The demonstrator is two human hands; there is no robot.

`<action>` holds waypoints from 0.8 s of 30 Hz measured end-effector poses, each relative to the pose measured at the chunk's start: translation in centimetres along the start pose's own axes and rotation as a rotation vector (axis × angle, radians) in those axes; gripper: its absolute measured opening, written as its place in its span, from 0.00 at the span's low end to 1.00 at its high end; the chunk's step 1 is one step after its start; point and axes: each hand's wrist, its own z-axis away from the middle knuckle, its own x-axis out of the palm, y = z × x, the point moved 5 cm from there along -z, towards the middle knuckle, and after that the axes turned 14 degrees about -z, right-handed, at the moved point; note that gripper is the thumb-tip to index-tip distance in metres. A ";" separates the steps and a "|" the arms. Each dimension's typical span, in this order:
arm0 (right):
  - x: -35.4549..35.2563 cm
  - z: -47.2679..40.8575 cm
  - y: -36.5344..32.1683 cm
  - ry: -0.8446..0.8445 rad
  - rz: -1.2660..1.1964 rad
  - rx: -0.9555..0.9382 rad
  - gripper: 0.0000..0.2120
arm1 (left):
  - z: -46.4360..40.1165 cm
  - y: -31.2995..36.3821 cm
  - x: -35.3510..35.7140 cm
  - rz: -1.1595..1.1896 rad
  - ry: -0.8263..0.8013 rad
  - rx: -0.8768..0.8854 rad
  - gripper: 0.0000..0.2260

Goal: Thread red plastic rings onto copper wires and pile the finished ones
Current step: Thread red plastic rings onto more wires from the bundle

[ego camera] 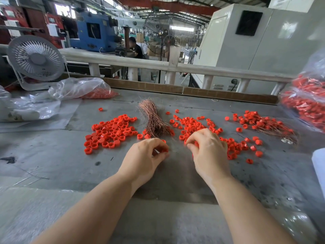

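Both hands pinch red rings just this side of the copper wire bundle, whose strands run away from the person, left hand nearer than right hand.

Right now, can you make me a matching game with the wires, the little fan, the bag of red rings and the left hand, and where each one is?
Things:
1. bundle of copper wires
2. small white fan
3. clear bag of red rings
4. left hand

Places:
A. far left, standing behind the table
B. nearest the camera, pinching a red ring
C. middle of the table, between two heaps of red rings
D. lying at the back left of the table

Pairs: 1-C, 2-A, 3-D, 4-B
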 end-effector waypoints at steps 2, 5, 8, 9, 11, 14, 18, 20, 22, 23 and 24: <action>-0.9 -0.2 -0.4 0.129 -0.242 -0.030 0.06 | 0.0 0.1 0.0 0.012 0.000 0.000 0.03; -1.7 -0.3 -0.5 0.221 -0.490 0.007 0.10 | 0.0 0.1 -0.1 0.041 0.017 -0.003 0.03; -1.6 -0.5 -0.1 0.221 -0.852 0.140 0.13 | 0.0 0.2 -0.3 0.070 0.050 -0.002 0.03; -1.6 -0.6 0.0 0.218 -0.969 0.190 0.12 | 0.0 0.4 -0.4 0.076 0.059 0.004 0.03; -1.3 -0.6 0.2 0.193 -1.151 0.278 0.10 | 0.0 0.7 -0.5 0.094 0.071 0.029 0.03; -0.6 -0.5 0.0 0.129 -1.324 0.361 0.08 | 0.0 1.0 -0.5 0.122 0.070 0.051 0.03; -0.3 -0.5 -0.1 0.098 -1.444 0.429 0.08 | 0.0 1.0 -0.5 0.117 0.061 0.064 0.04; -0.2 -0.6 -0.1 0.098 -1.486 0.450 0.08 | -0.1 1.1 -0.5 0.117 0.065 0.072 0.05; -0.2 -0.5 0.0 0.092 -1.506 0.462 0.08 | -0.1 1.1 -0.5 0.114 0.065 0.075 0.05; -0.1 -0.5 0.0 0.086 -1.507 0.466 0.08 | -0.1 1.1 -0.5 0.112 0.065 0.075 0.05; -0.1 -0.5 0.0 0.078 -1.506 0.469 0.08 | -0.1 1.1 -0.5 0.112 0.067 0.074 0.04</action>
